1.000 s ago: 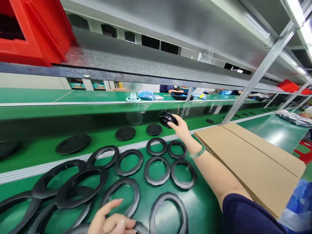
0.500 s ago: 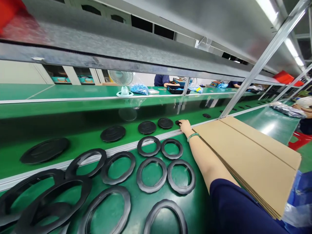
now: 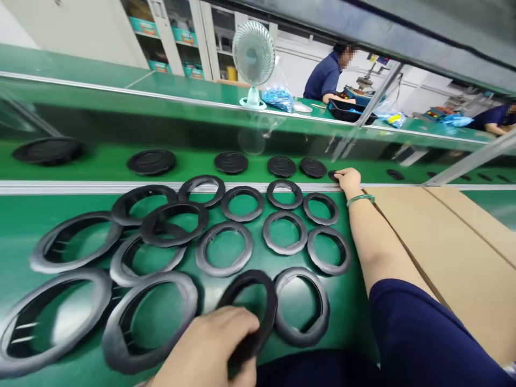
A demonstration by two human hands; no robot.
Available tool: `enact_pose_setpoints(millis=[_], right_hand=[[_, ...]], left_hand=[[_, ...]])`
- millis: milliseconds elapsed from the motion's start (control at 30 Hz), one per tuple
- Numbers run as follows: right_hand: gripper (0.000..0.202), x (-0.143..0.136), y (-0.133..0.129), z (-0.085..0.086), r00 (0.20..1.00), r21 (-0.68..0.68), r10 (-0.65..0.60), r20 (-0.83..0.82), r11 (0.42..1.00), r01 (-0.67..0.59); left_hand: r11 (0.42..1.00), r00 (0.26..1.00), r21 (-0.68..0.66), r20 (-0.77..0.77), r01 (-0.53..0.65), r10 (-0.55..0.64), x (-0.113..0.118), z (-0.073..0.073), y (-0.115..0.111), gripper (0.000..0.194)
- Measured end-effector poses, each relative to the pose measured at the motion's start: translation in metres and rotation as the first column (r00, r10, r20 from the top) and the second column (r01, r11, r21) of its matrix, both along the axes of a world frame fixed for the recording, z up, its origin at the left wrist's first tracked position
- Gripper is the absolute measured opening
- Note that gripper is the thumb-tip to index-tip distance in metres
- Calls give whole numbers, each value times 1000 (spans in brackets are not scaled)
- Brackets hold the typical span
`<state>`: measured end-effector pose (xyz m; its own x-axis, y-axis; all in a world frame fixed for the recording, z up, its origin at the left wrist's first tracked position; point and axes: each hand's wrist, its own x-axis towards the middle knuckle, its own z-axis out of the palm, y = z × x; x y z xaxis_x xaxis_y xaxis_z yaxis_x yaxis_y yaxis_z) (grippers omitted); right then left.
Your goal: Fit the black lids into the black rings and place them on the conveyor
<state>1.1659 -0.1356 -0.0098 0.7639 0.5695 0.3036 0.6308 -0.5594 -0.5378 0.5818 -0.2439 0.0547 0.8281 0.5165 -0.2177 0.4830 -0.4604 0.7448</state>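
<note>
My left hand [image 3: 220, 344] grips a black ring [image 3: 271, 309], fingers wrapped round its near side and the ring tilted above the green table. With arm outstretched, my right hand [image 3: 349, 178] has its fingers closed at the edge of a small-looking black disc [image 3: 332, 175] on the green belt, partly covered by the fingers. Several more black rings lie on the table around my left hand, among them one ring [image 3: 302, 306] just to its right. Left of my right hand, further black discs, such as a ridged disc [image 3: 313, 167], lie spaced along the belt.
Flat cardboard sheets [image 3: 451, 231] lie right of my right arm. A metal rail [image 3: 92, 186] edges the belt [image 3: 193, 166]. Beyond it stand a small fan [image 3: 253, 56], a bag of blue pieces [image 3: 279, 99] and a black tray [image 3: 344, 111]; a person [image 3: 325, 75] works there.
My left hand has come into view holding a ring. The view has tilted down and turned left. My right hand stays at the belt with its fingers at the disc.
</note>
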Motion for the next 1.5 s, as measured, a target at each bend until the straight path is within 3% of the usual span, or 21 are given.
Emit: enact_pose_setpoints(millis=[33, 67, 167, 233, 333, 500, 600, 700, 800, 967, 1067, 1233, 1367, 1500], right_hand=[[11, -2, 0, 2, 1000, 31, -10, -5, 999, 10], [12, -5, -2, 4, 1000, 75, -21, -3, 997, 21], [20, -21, -16, 12, 999, 253, -54, 9, 966, 50], [24, -37, -26, 18, 999, 369, -50, -15, 928, 52], [30, -69, -37, 30, 997, 506, 19, -79, 862, 24], [32, -152, -49, 60, 963, 654, 241, -120, 749, -106], [25, -221, -67, 79, 843, 737, 521, -135, 621, -266], [15, -284, -92, 89, 730, 692, 669, -138, 592, -413], [9, -325, -113, 89, 643, 632, 751, -152, 574, -521], [8, -344, -126, 80, 592, 559, 799, -105, 540, -629], [8, -346, -126, 76, 552, 540, 834, 14, 458, -706], [9, -351, -129, 70, 491, 447, 824, 281, 341, -827], [13, -358, -134, 63, 437, 330, 799, 414, 316, -890], [19, -361, -135, 55, 389, 201, 819, 423, 334, -921]], left_hand=[[981, 986, -168, 119, -98, 119, -1, 4, 4, 16], [919, 941, -351, 213, -178, 263, -2, 6, 8, 20], [627, 758, -747, 272, -222, 593, 1, 4, 22, 30], [499, 694, -849, 255, -173, 674, 7, -1, 28, 31], [419, 659, -900, 245, -118, 711, 13, -6, 30, 31], [448, 651, -888, 279, -105, 706, 14, -10, 28, 32], [465, 678, -876, 264, -130, 686, 14, -11, 29, 33], [512, 726, -829, 207, -226, 656, 14, -11, 29, 41], [561, 766, -753, 119, -345, 632, 13, -8, 27, 44], [700, 905, -663, 78, -266, 419, 11, -7, 27, 45], [741, 875, -590, 115, -320, 470, 10, -14, 27, 51], [705, 759, -621, 259, -343, 597, 11, -22, 23, 49], [674, 716, -671, 302, -309, 629, 15, -25, 15, 68], [624, 698, -713, 268, -320, 664, 20, -28, 12, 77]])
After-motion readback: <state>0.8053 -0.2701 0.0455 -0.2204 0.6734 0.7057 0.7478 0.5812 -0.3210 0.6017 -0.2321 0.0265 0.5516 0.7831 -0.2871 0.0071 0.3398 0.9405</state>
